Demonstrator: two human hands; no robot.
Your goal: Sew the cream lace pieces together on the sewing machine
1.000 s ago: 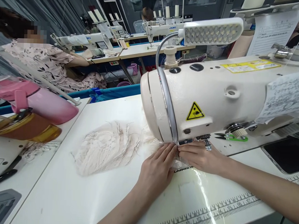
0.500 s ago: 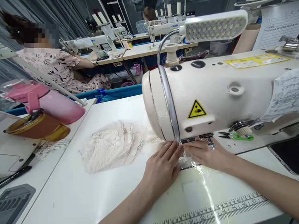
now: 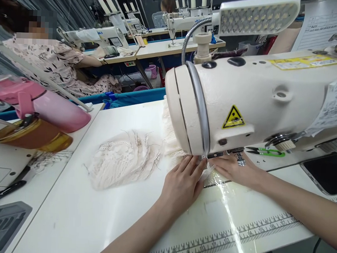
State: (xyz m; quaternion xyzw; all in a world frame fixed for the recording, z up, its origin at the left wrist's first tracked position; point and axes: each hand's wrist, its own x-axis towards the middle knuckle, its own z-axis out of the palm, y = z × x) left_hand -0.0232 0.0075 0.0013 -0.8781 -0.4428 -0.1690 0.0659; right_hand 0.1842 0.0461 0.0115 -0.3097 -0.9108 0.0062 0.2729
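Note:
My left hand (image 3: 181,182) rests on pale lace (image 3: 207,173) just in front of the sewing machine's head (image 3: 185,108), its fingers stretched forward over the fabric. On the right side of the needle area my right hand (image 3: 240,169) has its fingertips against the same lace, fingers pressed together and partly behind the presser parts. Needle and presser foot are mostly hidden by the head and my fingers. More cream gathered fabric (image 3: 169,135) comes out left of and behind the head. A separate bundle of cream lace pieces (image 3: 124,160) with loose threads lies to the left.
Green-handled thread snips (image 3: 267,152) and a dark phone (image 3: 323,172) lie to the right. A ruler strip (image 3: 225,237) runs along the front edge. At left stand a pink bottle (image 3: 57,106) and an amber cup (image 3: 43,135). A person (image 3: 54,61) sits beyond.
The view has shifted, with the machine appearing larger and farther right. More cream fabric shows behind the head. Both hands stay at the lace in nearly the same pose.

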